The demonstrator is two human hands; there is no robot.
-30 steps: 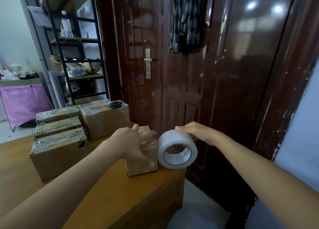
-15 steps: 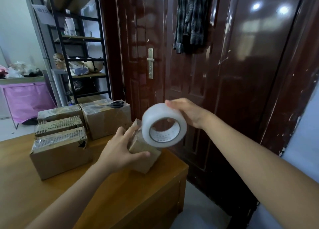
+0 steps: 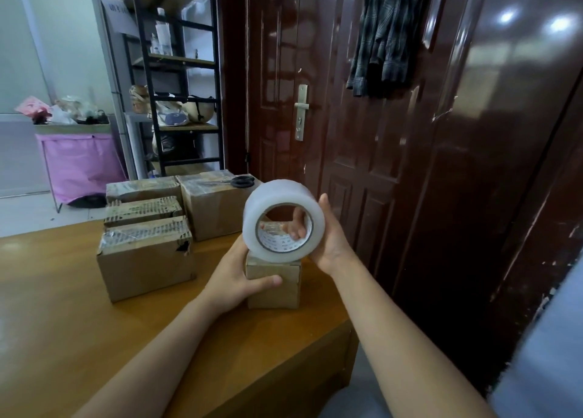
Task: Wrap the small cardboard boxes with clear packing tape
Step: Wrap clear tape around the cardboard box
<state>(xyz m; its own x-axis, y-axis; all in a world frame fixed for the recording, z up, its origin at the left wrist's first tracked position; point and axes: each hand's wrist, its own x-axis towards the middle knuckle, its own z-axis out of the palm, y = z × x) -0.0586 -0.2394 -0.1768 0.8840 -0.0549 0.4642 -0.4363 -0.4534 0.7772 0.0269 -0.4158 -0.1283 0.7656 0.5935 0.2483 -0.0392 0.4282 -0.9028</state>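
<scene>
A small cardboard box (image 3: 273, 286) stands on the wooden table (image 3: 63, 323) near its right corner. My left hand (image 3: 235, 279) grips the box from the left, thumb across its front face. A wide roll of clear packing tape (image 3: 281, 225) is held on edge just above the box's top. My right hand (image 3: 326, 239) holds the roll from the right, fingers showing through the core. Whether a strip of tape runs to the box cannot be told.
Several larger taped cardboard boxes (image 3: 145, 256) sit in a group behind and to the left. Black scissors (image 3: 241, 181) lie on the rear box. A dark brown door (image 3: 362, 152) stands close behind the table's right edge. A black shelf (image 3: 176, 80) stands at the back left.
The roll rose from the tabletop beside the box and came over the box's top. My left hand turned the box upright and drew it nearer.
</scene>
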